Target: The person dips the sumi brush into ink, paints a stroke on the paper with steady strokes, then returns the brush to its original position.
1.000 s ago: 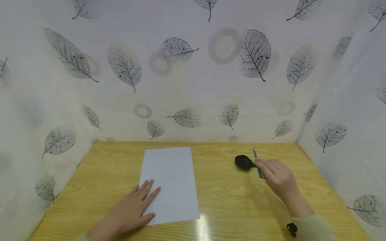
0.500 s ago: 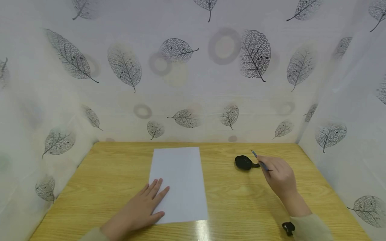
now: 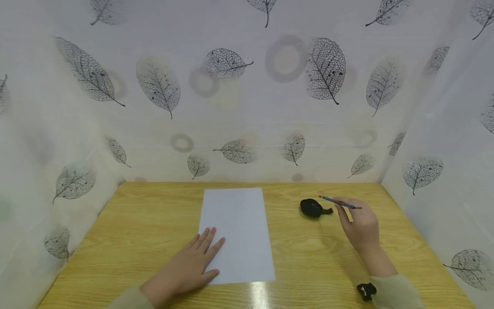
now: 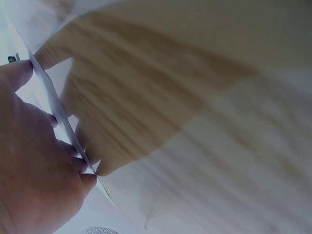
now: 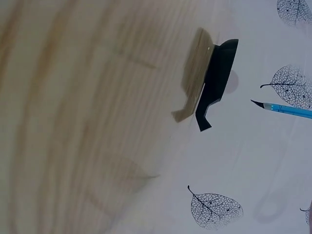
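A white sheet of paper (image 3: 241, 231) lies on the wooden table, its left side under my left hand (image 3: 193, 264), whose fingers are spread flat. In the left wrist view that hand (image 4: 39, 156) rests at the thin edge of the sheet. My right hand (image 3: 359, 223) pinches a blue brush (image 3: 339, 202) between thumb and fingers, held nearly level with its dark tip toward the left. The right wrist view shows the brush (image 5: 290, 110) by its dark bristles. Left of the right hand sits a small black dish with a handle (image 3: 311, 208), apart from the brush.
Pale curtains with a leaf print (image 3: 231, 107) stand behind the table and along both sides. The wooden table (image 3: 143, 223) reflects a light near its front edge. A black device (image 3: 365, 292) is at the right wrist by the sleeve.
The left hand and the paper have slid to the right together. The brush has turned from steep to nearly level in the right hand, which has lifted away from the dish's handle.
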### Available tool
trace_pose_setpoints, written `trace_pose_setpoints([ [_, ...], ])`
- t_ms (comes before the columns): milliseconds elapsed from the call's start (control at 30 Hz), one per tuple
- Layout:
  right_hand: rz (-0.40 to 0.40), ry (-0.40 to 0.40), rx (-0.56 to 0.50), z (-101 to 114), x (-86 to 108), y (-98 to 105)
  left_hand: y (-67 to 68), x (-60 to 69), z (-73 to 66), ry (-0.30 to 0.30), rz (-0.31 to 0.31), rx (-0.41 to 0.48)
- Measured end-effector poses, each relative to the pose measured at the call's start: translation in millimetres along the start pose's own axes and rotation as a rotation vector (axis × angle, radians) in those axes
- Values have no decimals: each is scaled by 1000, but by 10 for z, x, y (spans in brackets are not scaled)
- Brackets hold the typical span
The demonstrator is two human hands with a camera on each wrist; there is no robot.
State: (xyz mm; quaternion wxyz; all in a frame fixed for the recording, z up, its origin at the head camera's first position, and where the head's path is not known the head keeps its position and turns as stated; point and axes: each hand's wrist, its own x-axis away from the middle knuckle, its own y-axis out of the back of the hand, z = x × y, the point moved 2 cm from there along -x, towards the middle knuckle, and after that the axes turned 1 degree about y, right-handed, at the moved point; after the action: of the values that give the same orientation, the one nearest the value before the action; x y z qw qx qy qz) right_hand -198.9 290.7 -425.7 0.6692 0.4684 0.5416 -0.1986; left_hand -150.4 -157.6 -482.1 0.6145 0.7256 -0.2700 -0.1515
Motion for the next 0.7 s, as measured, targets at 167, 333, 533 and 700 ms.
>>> trace_pose_setpoints([
  [167, 30, -90, 6, -21, 31, 8, -15, -52, -31, -19, 4, -16],
  [333, 50, -188, -26, -52, 71, -1, -27, -91, -69, -37, 9, -10],
  [533, 49, -303, -76, -98, 122, -34, -26, -130, -134, -43, 12, -28],
  [700, 31, -386, -143, -132, 148, -58, -25, -182, -188, -55, 18, -46],
])
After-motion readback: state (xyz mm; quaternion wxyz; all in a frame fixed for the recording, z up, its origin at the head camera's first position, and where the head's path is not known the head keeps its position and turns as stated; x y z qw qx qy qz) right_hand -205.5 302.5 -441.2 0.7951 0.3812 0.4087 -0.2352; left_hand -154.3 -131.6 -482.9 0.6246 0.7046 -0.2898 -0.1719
